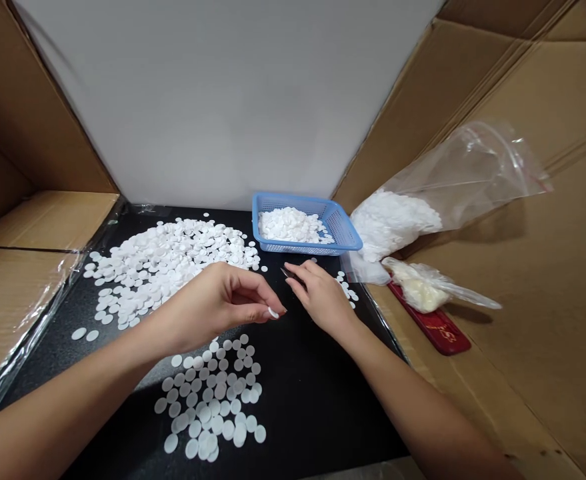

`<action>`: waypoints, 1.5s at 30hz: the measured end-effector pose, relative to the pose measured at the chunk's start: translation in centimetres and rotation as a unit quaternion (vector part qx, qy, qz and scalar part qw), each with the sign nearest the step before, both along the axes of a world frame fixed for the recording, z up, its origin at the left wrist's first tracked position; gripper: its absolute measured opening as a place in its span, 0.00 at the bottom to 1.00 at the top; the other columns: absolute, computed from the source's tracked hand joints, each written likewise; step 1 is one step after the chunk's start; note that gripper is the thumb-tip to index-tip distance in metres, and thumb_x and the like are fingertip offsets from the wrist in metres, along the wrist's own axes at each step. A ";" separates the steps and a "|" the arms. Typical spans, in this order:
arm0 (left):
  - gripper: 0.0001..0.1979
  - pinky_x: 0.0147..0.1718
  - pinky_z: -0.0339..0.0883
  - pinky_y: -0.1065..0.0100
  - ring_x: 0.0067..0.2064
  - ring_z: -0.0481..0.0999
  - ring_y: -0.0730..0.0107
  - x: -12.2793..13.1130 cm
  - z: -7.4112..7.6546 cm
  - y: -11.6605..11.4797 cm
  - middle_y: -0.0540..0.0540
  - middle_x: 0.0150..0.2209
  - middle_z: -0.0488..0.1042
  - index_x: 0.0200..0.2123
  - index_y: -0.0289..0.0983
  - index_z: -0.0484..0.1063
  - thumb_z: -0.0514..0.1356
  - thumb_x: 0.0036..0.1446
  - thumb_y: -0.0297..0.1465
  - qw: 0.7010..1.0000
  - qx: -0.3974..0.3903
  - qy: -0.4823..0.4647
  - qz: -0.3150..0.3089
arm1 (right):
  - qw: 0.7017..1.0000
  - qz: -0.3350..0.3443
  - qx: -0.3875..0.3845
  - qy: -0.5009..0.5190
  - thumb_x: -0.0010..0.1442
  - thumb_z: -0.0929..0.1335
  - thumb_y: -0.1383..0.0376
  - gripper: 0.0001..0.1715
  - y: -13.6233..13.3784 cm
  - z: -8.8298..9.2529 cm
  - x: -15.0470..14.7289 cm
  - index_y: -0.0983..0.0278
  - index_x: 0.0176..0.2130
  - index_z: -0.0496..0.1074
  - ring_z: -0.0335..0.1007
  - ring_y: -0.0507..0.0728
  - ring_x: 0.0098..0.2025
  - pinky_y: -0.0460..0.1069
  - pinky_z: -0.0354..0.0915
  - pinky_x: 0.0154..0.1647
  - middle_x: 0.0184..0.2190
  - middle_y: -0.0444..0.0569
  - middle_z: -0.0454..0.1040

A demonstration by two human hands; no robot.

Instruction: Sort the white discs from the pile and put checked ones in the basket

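My left hand (233, 303) is pinched on a small white disc (273, 313) above the black table (313, 393). To its right, my right hand (320, 293) holds a thin dark pointed tool (291, 273), its tip directed left. Beyond my left hand lies a large heap of white discs (173, 257). Nearer the front edge, a looser group of discs (217, 400) is spread out, some overlapping. A blue basket (305, 248) behind my hands contains more white discs (293, 225). Several discs (347, 290) lie just right of my right hand.
A clear bag of white pieces (397, 217) leans beside the basket at the right. Near it are a small knotted plastic bag (420, 290) and a red case (443, 332) on cardboard. Cardboard walls (537, 267) flank the table, with a pale panel (233, 100) behind.
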State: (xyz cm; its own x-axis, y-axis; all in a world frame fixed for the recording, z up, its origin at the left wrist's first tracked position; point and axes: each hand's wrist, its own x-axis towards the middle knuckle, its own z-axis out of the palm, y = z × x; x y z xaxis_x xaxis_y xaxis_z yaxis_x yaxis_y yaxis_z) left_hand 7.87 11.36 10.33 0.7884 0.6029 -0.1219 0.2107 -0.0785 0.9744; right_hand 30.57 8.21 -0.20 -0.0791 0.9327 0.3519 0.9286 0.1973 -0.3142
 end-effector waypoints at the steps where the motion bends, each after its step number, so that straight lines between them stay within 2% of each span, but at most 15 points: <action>1: 0.04 0.36 0.73 0.71 0.36 0.82 0.67 0.0 0.0 0.0 0.47 0.33 0.83 0.34 0.36 0.82 0.65 0.55 0.28 1.000 0.013 0.004 0.005 | 1.000 0.002 -0.007 -0.017 0.67 0.65 0.66 0.19 0.1 -0.3 -0.1 0.64 0.55 0.74 0.74 0.61 0.41 0.54 0.72 0.41 0.38 0.53 0.74; 6: 0.06 0.33 0.70 0.73 0.35 0.81 0.67 0.0 -0.3 -0.3 0.48 0.33 0.83 0.34 0.37 0.81 0.63 0.57 0.28 0.997 0.067 0.032 0.020 | 0.998 0.004 -0.030 -0.050 0.65 0.66 0.69 0.17 0.7 -1.4 -0.6 0.66 0.52 0.75 0.73 0.60 0.42 0.53 0.71 0.43 0.40 0.54 0.73; 10: 0.07 0.34 0.71 0.72 0.36 0.82 0.66 -0.1 -0.5 -0.3 0.48 0.33 0.83 0.34 0.38 0.81 0.62 0.57 0.28 0.992 0.107 0.060 0.032 | 0.997 -0.018 -0.017 -0.074 0.64 0.68 0.68 0.13 0.5 -0.8 -0.9 0.66 0.48 0.77 0.72 0.63 0.42 0.55 0.70 0.41 0.39 0.55 0.74; 12: 0.07 0.35 0.71 0.71 0.37 0.82 0.65 -0.1 -0.6 -0.3 0.48 0.34 0.83 0.34 0.38 0.81 0.61 0.57 0.27 0.989 0.126 0.066 0.041 | 0.999 0.004 0.038 -0.024 0.66 0.67 0.67 0.08 0.0 0.2 -1.3 0.65 0.42 0.77 0.72 0.61 0.40 0.55 0.68 0.42 0.36 0.53 0.75; 15: 0.07 0.34 0.70 0.71 0.36 0.82 0.65 -0.1 -1.0 -0.2 0.47 0.33 0.83 0.34 0.38 0.81 0.61 0.57 0.26 0.983 0.160 0.066 0.064 | 0.979 0.096 0.137 0.118 0.70 0.64 0.63 0.14 -1.2 1.8 -2.3 0.64 0.34 0.74 0.71 0.56 0.33 0.50 0.67 0.37 0.29 0.47 0.74; 18: 0.06 0.30 0.68 0.71 0.33 0.80 0.66 0.1 -2.1 -0.2 0.47 0.30 0.82 0.32 0.37 0.80 0.62 0.57 0.27 0.979 0.178 0.074 0.069 | 0.956 0.160 0.159 0.185 0.68 0.67 0.59 0.13 -2.3 2.8 -3.6 0.64 0.34 0.71 0.69 0.53 0.30 0.47 0.65 0.32 0.28 0.45 0.73; 21: 0.05 0.32 0.69 0.70 0.34 0.80 0.66 0.6 -3.9 -0.5 0.45 0.31 0.82 0.31 0.35 0.78 0.65 0.56 0.32 0.989 0.110 0.054 0.087 | 0.959 0.153 0.119 0.206 0.68 0.68 0.61 0.11 -2.8 2.8 -4.1 0.63 0.34 0.70 0.70 0.53 0.30 0.46 0.65 0.31 0.28 0.45 0.73; 24: 0.13 0.40 0.74 0.64 0.36 0.82 0.65 1.4 -6.1 -1.1 0.46 0.29 0.81 0.31 0.34 0.74 0.71 0.50 0.35 0.982 -0.126 -0.064 0.122 | 0.965 0.145 0.079 0.202 0.69 0.66 0.63 0.12 -2.8 2.6 -4.1 0.62 0.31 0.68 0.70 0.53 0.29 0.46 0.64 0.31 0.27 0.44 0.73; 30: 0.21 0.47 0.75 0.59 0.43 0.83 0.60 1.3 -8.0 -2.4 0.40 0.37 0.83 0.37 0.32 0.75 0.71 0.50 0.43 0.972 -0.173 -0.088 0.130 | 0.981 0.136 -0.027 0.138 0.66 0.66 0.62 0.11 -2.5 2.9 -1.8 0.61 0.30 0.67 0.68 0.53 0.26 0.46 0.61 0.27 0.25 0.43 0.72; 33: 0.15 0.49 0.73 0.58 0.48 0.82 0.56 -1.3 -7.5 -2.7 0.39 0.42 0.83 0.39 0.34 0.79 0.66 0.59 0.41 0.986 -0.101 -0.047 0.124 | 0.993 0.023 -0.101 0.059 0.60 0.68 0.64 0.13 -1.6 2.6 1.8 0.60 0.25 0.65 0.66 0.55 0.22 0.47 0.56 0.24 0.19 0.42 0.70; 35: 0.16 0.52 0.71 0.57 0.52 0.80 0.55 -3.9 -7.3 -2.8 0.40 0.47 0.82 0.47 0.37 0.79 0.56 0.68 0.39 0.989 0.113 0.055 0.073 | 0.987 -0.046 -0.154 0.001 0.58 0.68 0.66 0.12 -1.1 2.3 4.4 0.60 0.24 0.65 0.68 0.56 0.22 0.48 0.55 0.24 0.18 0.43 0.70; 37: 0.18 0.57 0.68 0.57 0.61 0.72 0.55 -6.5 -7.3 -2.9 0.41 0.55 0.78 0.55 0.38 0.75 0.50 0.71 0.36 0.968 0.233 0.092 -0.002 | 0.982 -0.068 -0.170 -0.043 0.56 0.68 0.68 0.10 -0.6 2.1 5.9 0.60 0.23 0.67 0.70 0.58 0.26 0.48 0.56 0.26 0.22 0.46 0.73; 39: 0.20 0.64 0.60 0.56 0.67 0.63 0.57 -8.5 -7.7 -2.9 0.43 0.62 0.70 0.62 0.38 0.69 0.50 0.71 0.36 0.950 0.285 0.113 -0.062 | 0.986 -0.064 -0.146 -0.054 0.59 0.67 0.65 0.13 -0.5 2.1 5.7 0.60 0.23 0.67 0.70 0.58 0.26 0.49 0.56 0.26 0.23 0.48 0.74; 42: 0.27 0.69 0.49 0.54 0.70 0.56 0.55 -9.6 -8.3 -3.0 0.41 0.68 0.61 0.67 0.37 0.62 0.55 0.69 0.40 0.930 0.321 0.124 -0.131 | 0.996 -0.023 -0.085 0.012 0.68 0.61 0.59 0.20 -0.2 2.1 2.0 0.60 0.26 0.69 0.68 0.57 0.24 0.49 0.58 0.25 0.20 0.46 0.71; 45: 0.33 0.69 0.46 0.54 0.70 0.55 0.54 -9.2 -8.7 -3.3 0.39 0.68 0.59 0.68 0.35 0.59 0.58 0.66 0.44 0.924 0.327 0.101 -0.172 | 0.986 0.133 -0.018 0.101 0.70 0.57 0.65 0.17 0.9 1.4 -3.6 0.61 0.43 0.74 0.74 0.57 0.34 0.50 0.69 0.35 0.34 0.50 0.77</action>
